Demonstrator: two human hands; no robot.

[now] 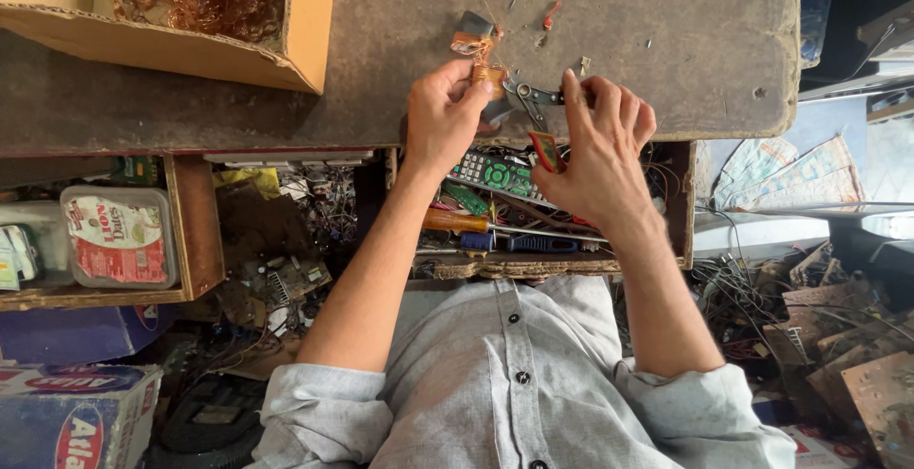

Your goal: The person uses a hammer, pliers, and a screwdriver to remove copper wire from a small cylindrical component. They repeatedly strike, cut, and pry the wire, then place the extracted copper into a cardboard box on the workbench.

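My left hand [443, 117] pinches a small coil of copper wire [487, 74] at the near edge of a worn grey workbench [400, 21]; loose copper strands and a grey block sit just above it. My right hand [600, 140] grips pliers [533, 98] with red handles, jaws pointing toward the coil. Both hands hover over an open drawer [681, 202] that holds a remote control [495, 174], screwdrivers [514, 239] and other tools.
A cardboard box [305, 21] with tangled copper wire stands on the bench at the back left. A wooden shelf [195, 231] at left holds a plastic tub. Circuit boards and wires [838, 326] lie piled at right, cartons at lower left.
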